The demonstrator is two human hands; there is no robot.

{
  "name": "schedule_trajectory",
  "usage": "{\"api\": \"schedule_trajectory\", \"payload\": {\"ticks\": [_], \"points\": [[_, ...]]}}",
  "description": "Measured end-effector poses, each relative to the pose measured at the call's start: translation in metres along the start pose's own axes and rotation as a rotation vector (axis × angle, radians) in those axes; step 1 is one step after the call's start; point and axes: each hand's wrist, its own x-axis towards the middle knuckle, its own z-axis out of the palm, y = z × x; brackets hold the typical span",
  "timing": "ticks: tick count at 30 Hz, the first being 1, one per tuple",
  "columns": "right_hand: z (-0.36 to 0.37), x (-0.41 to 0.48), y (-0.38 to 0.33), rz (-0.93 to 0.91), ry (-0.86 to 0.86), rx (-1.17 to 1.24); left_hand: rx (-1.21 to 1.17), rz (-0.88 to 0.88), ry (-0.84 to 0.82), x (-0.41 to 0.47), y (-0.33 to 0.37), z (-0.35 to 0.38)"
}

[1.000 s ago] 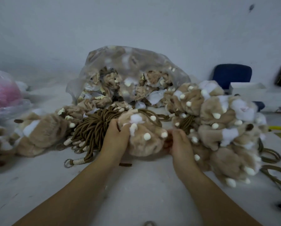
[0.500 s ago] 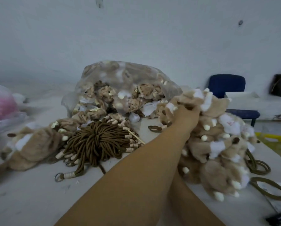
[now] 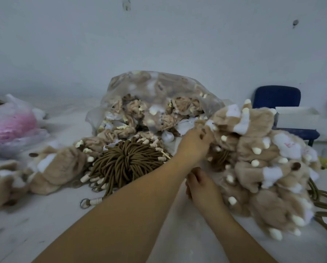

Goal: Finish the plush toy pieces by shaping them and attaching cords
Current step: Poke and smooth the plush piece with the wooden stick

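Tan fur with white patches and cream claws is filling the right side of my feed, where a pile of plush pieces (image 3: 263,168) is sitting heaped on the white table (image 3: 45,224). The left hand (image 3: 195,143) is reaching across the centre of the frame and touching the pile's upper left edge. Its fingers (image 3: 204,133) are bending against a tuft there, and the blur is keeping me from telling whether they are pinching it or only resting on it. Just below that wrist, the right hand (image 3: 200,185) is lying on the table beside the pile's lower left edge, with its fingers loosely curled and holding nothing that I am able to see.

Left of centre, a bundle of brown cords (image 3: 128,164) is lying coiled on the table. Cream-wrapped ends are sticking out around it, and a metal ring (image 3: 84,203) is showing at its lower end. Behind it, at centre, a clear plastic bag (image 3: 158,88) is spilling crumpled tan pieces toward the cords. More cord loops (image 3: 322,198) are poking out from under the pile at the right edge. At the left, another tan plush piece (image 3: 60,168) is lying near the bundle, and a bag with pink contents (image 3: 10,126) is sitting at the far left. A blue chair (image 3: 276,95) is standing at the upper right, behind the pile.
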Motion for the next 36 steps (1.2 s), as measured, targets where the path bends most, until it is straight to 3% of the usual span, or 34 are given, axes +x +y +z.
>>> {"api": "schedule_trajectory", "payload": {"ticks": [4, 9, 16, 21, 23, 29, 33, 36], "points": [[0.002, 0.001, 0.002, 0.013, -0.023, 0.070, 0.270, -0.036, 0.080, 0.017, -0.038, -0.036], [0.002, 0.005, 0.005, 0.019, -0.035, 0.083, 0.554, -0.150, 0.026, 0.037, -0.077, -0.062], [0.003, 0.008, 0.008, 0.019, -0.042, 0.063, 0.601, -0.233, 0.175, 0.070, -0.106, -0.096], [0.004, 0.009, 0.012, 0.005, -0.039, 0.056, 0.774, -0.497, 0.030, 0.088, -0.135, -0.115], [0.004, 0.010, 0.012, 0.004, -0.039, 0.048, 0.724, -0.577, 0.004, 0.091, -0.146, -0.117], [0.004, 0.009, 0.013, -0.011, -0.038, 0.059, 0.596, -0.545, -0.008, 0.089, -0.159, -0.117], [0.004, 0.008, 0.012, -0.015, -0.049, 0.074, 0.487, -0.415, 0.222, 0.077, -0.150, -0.121], [0.004, 0.010, 0.014, -0.011, -0.045, 0.077, 0.134, -0.281, 0.551, 0.060, -0.115, -0.135]]}}
